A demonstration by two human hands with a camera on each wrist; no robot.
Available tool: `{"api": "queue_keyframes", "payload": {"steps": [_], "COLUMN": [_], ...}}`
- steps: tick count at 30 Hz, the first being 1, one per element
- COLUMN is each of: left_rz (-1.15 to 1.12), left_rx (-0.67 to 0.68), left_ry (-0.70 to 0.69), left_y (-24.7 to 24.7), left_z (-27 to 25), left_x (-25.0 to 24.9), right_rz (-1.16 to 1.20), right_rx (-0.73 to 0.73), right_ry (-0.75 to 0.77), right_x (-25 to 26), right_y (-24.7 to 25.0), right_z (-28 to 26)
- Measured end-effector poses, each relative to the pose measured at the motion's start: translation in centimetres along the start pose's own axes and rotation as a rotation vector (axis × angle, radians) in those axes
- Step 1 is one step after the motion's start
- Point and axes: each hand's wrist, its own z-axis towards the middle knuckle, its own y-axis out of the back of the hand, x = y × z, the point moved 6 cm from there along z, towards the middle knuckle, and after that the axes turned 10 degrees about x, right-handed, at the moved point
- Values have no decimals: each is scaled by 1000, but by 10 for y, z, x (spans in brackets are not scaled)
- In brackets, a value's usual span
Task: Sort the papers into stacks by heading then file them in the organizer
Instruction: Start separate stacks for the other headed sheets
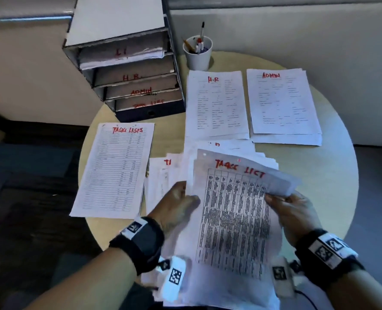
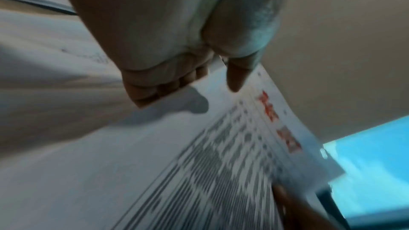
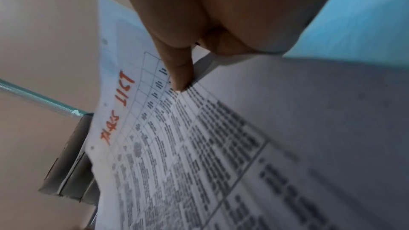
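Observation:
I hold a loose bundle of unsorted papers (image 1: pixel 234 220) above the table's near edge. Its top sheet (image 3: pixel 199 146) is a dense table headed "Task List" in red. My left hand (image 1: pixel 181 202) grips the bundle's left edge, thumb on top. My right hand (image 1: pixel 284 204) pinches the top sheet's right edge and curls its corner up. Three sorted stacks lie on the round table (image 1: pixel 333 175): "Task Lists" (image 1: pixel 116 171) at left, "H.R" (image 1: pixel 217 104) and "Admin" (image 1: pixel 284 104) at the back. The drawer organizer (image 1: pixel 129 70) stands back left, with trays labelled in red.
A white cup of pens (image 1: pixel 198 53) stands behind the H.R stack, right of the organizer. More unsorted sheets (image 1: pixel 163 175) lie under the bundle. A pale wall (image 1: pixel 297 30) runs along behind the table. Dark floor (image 1: pixel 29 175) lies to the left.

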Motion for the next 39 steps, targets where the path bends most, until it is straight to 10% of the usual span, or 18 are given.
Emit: {"api": "queue_keyframes", "payload": {"steps": [8,16,24,32,39], "left_rz": [22,19,-127,310,584], "left_rx": [-98,-85,-595,-508,-734], "left_ry": [-33,131,18,311,348], "left_y": [12,46,211,311,300], "left_z": [12,-24,-60,-23,-23], "left_x": [1,47,51,72,44], "right_rz": [-118,-212,-645,-1178,-1249], "right_rx": [92,216,315,304,209], "right_ry": [-178,47,-33,-9,29], "right_x": [-21,41,22,-4,-4], "right_y": [-24,-83,-131,-112,-90], "right_z": [-1,8,18,-8,-16]}}
